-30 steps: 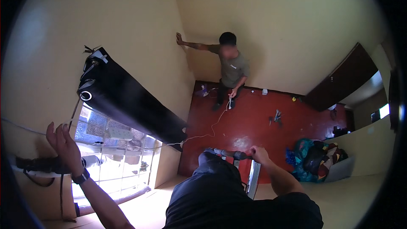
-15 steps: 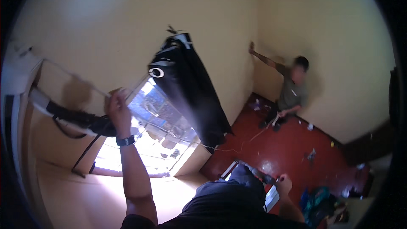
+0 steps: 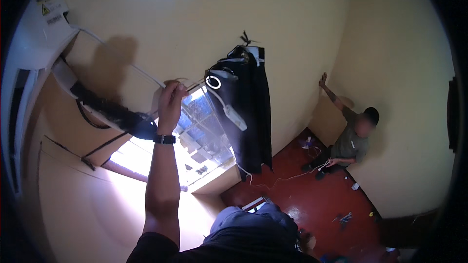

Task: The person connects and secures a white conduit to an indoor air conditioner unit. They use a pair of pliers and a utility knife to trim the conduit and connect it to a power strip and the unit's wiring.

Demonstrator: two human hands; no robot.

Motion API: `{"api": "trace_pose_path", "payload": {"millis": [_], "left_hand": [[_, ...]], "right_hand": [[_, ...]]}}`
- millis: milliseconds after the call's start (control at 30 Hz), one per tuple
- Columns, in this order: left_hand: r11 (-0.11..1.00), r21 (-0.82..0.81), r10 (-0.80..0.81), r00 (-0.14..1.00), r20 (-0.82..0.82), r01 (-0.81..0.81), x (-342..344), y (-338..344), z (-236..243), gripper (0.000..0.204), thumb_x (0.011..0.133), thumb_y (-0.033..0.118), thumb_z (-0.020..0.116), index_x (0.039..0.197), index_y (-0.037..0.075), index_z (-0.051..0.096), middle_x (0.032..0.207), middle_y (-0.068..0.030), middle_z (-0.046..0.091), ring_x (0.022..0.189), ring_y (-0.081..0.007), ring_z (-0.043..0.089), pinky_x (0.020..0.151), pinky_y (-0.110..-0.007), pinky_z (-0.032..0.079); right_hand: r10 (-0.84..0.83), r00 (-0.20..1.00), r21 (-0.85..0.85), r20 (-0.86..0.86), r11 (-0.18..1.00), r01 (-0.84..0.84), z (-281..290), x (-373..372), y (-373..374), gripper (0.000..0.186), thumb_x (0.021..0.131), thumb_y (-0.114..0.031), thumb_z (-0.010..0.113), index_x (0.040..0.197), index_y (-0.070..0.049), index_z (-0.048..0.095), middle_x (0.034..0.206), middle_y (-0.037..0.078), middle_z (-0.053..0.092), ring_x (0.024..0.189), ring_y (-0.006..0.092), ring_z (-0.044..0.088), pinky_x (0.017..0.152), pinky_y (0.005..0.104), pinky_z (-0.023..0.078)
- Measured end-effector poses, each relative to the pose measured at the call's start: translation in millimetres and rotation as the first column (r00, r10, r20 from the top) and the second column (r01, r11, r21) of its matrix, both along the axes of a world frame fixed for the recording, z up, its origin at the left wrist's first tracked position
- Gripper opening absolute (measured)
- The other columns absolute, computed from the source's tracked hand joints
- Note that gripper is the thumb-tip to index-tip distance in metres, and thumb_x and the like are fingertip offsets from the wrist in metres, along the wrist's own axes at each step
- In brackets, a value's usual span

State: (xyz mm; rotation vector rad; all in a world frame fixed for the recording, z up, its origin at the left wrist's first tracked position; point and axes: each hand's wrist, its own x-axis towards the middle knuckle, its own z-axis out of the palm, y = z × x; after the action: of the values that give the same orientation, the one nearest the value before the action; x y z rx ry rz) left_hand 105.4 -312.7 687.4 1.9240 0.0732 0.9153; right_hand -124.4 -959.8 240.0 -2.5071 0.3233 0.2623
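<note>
My left hand (image 3: 170,104) is raised, its fingers pinched around a white cable (image 3: 144,73) that runs from a white wall unit (image 3: 46,34), which looks like an air conditioner. Past my fingers, a white plug-like piece (image 3: 235,117) dangles on a cord in front of a bunched black curtain (image 3: 251,117) with a metal ring. A pipe bundle wrapped in black (image 3: 109,114) leaves the unit and passes behind my left wrist. Low beside my hip, my right hand (image 3: 307,241) is only partly visible; its fingers cannot be made out.
A bright window (image 3: 200,136) lies behind my left arm. At the right, another person (image 3: 348,143) crouches against the wall, one hand on it, the other holding a pale cord. Small litter (image 3: 345,218) dots the red floor (image 3: 312,204). Part of a ladder (image 3: 254,204) shows below me.
The view has shifted, bringing more of the wall unit into sight. My left hand has moved along the cable toward the curtain, and the white plug-like piece now shows. My right hand has dropped lower.
</note>
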Motion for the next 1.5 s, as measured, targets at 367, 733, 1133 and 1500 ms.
{"api": "trace_pose_path", "payload": {"millis": [367, 733, 1133, 1500], "left_hand": [[0.901, 0.417, 0.17, 0.982, -0.082, -0.121, 7.3, -2.0, 0.0, 0.025, 0.101, 0.024, 0.063, 0.099, -0.001, 0.061, 0.101, -0.0063, 0.058, 0.092, -0.0167, 0.057, 0.084, -0.031, 0.047], [0.97, 0.207, 0.132, 0.991, -0.011, -0.127, 6.5, 5.1, -25.7, 0.016, 0.098, 0.014, 0.066, 0.106, 0.0, 0.064, 0.102, -0.0075, 0.066, 0.091, -0.0173, 0.062, 0.082, -0.031, 0.051], [0.856, -0.468, -0.184, 0.975, 0.125, 0.222, -29.0, -97.2, -54.2, 0.025, 0.108, 0.023, 0.05, 0.121, 0.002, 0.056, 0.093, -0.0008, 0.051, 0.078, -0.0102, 0.039, 0.076, -0.031, 0.037], [0.913, -0.352, -0.194, 0.978, 0.074, 0.207, -52.0, -133.9, -82.4, 0.017, 0.102, 0.013, 0.06, 0.105, -0.003, 0.063, 0.114, -0.0077, 0.054, 0.107, -0.0161, 0.055, 0.095, -0.03, 0.048]], "right_hand": [[0.419, 0.588, 0.471, -0.692, 0.879, -0.073, -67.1, 78.0, -49.2, 0.035, 0.098, -0.044, 0.056, 0.106, -0.012, 0.069, 0.099, 0.009, 0.071, 0.089, 0.0273, 0.068, 0.078, 0.0434, 0.054], [0.132, 0.795, 0.203, -0.592, 0.979, -0.011, -38.8, 65.7, -18.8, 0.038, 0.096, -0.044, 0.054, 0.101, -0.01, 0.071, 0.102, 0.017, 0.072, 0.095, 0.0353, 0.069, 0.082, 0.0467, 0.055], [0.439, 0.898, 0.565, -0.017, 0.745, -0.354, 162.7, 219.8, 201.3, 0.031, 0.101, -0.037, 0.062, 0.115, -0.011, 0.069, 0.099, 0.004, 0.072, 0.083, 0.0143, 0.068, 0.077, 0.0321, 0.054], [0.485, 0.654, 0.635, 0.58, 0.234, -0.737, 280.1, 237.2, 336.1, 0.038, 0.093, -0.023, 0.077, 0.125, -0.007, 0.063, 0.109, 0.007, 0.062, 0.096, 0.0148, 0.061, 0.087, 0.0302, 0.051]]}}
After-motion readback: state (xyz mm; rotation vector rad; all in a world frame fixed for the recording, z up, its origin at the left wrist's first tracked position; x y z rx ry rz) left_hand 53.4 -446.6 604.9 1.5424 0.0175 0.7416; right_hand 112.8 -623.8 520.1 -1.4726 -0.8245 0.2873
